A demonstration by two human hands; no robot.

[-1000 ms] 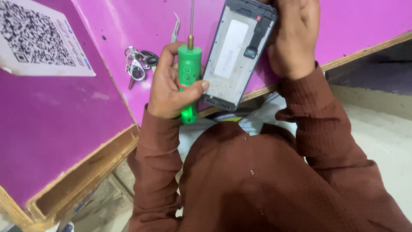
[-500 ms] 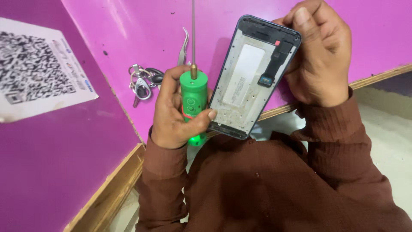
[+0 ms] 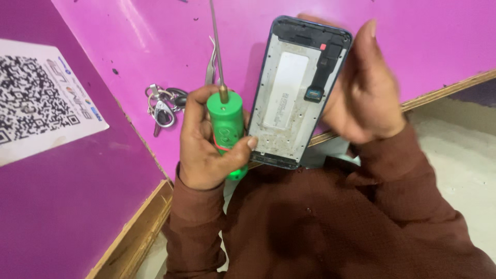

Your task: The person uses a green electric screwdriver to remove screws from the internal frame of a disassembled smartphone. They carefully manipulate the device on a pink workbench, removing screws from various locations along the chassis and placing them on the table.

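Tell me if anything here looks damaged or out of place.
The phone frame in the right hand is stripped open: bare inner plate, a black flex cable hanging loose. The purple tabletop shows dark specks. The left hand holds a green-handled screwdriver upright.

The plastic screwdriver handle (image 3: 226, 132) is bright green, its thin metal shaft (image 3: 215, 46) brassy. The opened phone frame (image 3: 299, 93) has a dark blue rim, a silver-grey inside and a black ribbon strip. The table (image 3: 413, 36) is magenta with black specks and a pale wooden edge. The paper card (image 3: 41, 111) is white with a black checkered square.
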